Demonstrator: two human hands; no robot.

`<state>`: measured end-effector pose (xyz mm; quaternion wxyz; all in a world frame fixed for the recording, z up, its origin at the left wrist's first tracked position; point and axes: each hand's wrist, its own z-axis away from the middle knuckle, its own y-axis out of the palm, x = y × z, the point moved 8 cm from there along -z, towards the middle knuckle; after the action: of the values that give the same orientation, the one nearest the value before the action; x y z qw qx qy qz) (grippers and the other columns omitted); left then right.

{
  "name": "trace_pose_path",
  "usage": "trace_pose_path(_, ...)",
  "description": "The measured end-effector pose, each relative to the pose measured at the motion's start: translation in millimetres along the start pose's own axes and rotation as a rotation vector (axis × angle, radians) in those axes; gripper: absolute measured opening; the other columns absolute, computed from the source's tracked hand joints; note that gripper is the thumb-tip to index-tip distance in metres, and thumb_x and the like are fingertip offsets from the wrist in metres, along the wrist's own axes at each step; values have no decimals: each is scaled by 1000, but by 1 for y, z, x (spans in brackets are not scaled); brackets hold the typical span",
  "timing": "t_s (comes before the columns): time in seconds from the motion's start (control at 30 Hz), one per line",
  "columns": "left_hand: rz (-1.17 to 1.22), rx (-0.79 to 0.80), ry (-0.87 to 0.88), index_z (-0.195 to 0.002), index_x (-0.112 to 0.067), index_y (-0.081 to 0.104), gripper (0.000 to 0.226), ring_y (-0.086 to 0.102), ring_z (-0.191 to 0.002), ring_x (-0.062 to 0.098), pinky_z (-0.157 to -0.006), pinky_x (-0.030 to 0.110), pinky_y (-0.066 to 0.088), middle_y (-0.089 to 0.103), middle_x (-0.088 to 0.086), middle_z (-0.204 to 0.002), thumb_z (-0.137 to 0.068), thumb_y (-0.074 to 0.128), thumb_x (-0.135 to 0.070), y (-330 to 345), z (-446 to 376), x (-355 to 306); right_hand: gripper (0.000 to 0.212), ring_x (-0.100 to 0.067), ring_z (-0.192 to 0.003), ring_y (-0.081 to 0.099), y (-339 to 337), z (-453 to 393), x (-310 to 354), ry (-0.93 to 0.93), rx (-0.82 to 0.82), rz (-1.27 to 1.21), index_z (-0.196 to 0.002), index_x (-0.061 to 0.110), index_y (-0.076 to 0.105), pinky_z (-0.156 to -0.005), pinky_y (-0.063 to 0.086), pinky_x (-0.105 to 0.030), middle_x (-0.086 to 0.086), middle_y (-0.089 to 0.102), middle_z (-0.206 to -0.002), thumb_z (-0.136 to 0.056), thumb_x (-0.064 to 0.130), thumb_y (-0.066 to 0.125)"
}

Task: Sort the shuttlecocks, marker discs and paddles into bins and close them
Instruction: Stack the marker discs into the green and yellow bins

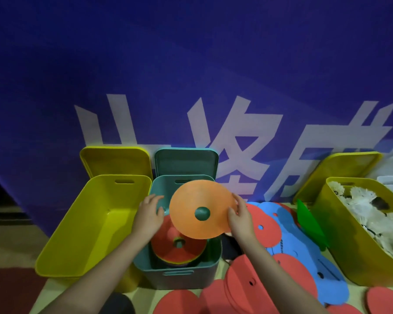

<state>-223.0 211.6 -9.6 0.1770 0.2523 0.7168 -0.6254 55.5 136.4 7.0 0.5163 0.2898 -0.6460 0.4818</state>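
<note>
2 hands meet over the teal bin [159, 257]: the right hand [239, 219] pinches an orange disc [200, 209] by its rim above the opening, tilted; the left hand [149, 215] hovers relaxed beside it, holding nothing. more discs [179, 247] lie stacked inside. paddles [268, 227] lie right of the bin; shuttlecocks [363, 211] fill the right yellow bin [340, 252].

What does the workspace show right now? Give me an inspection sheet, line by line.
Surface: tan floor against a blue banner.
Job's things: orange disc above the teal bin, which holds stacked discs; left yellow bin open; right yellow bin holds shuttlecocks; red and blue paddles on the floor; lids lean behind.
Clutter: green piece.
Hands: right hand pinches the disc; left hand open beside it.
Cables: nothing seen.
Surroundings: banner only.
</note>
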Motion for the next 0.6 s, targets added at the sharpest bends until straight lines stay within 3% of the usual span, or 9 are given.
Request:
trace_pose_path(0.07,-34,-28,-39,-136,-11,49,43,38,-131,31,-109,39,31,43,15,-141,-93,52,-13,-11,4,13,48,-16,-97,56,21,-2,14,-64,75,103,-139,18,39,-74,46,-26,5,54,-112,-93,5,43)
trace_pose_path(0.17,-18,70,-137,-147,-14,31,52,48,-122,33,-97,39,41,48,18,-135,-97,46,-15,-7,15,35,56,-29,-105,61,59,0,20,-131,199,288,-142,15,35,-85,47,-31,-8,62,-118,-89,4,45)
trace_pose_path(0.23,27,145,-149,-151,-16,18,55,60,-82,26,-62,32,41,63,14,-94,-100,40,-16,0,22,40,61,-33,-111,59,84,3,19,-142,272,379,-147,14,30,-87,44,-31,-12,61,-125,-89,6,46)
trace_pose_path(0.3,27,140,-155,-153,-18,11,57,43,-52,15,-45,28,24,47,1,-60,-102,36,-17,2,26,41,59,-34,-111,58,102,6,20,-165,314,412,-146,14,32,-87,43,-33,-14,61,-125,-89,7,46)
trace_pose_path(0.43,-21,84,-189,-153,-23,11,57,36,-47,11,-44,26,21,40,-2,-54,-102,36,-19,-1,29,45,49,-33,-110,58,118,15,11,-165,381,446,-142,15,35,-84,42,-32,-13,62,-123,-94,12,44)
trace_pose_path(0.6,-33,63,-191,-153,-24,12,57,38,-47,12,-43,27,21,42,-2,-55,-101,36,-20,1,27,47,58,-34,-105,60,122,11,-6,-99,388,520,-150,13,16,-73,41,-32,-17,65,-116,-97,14,38)
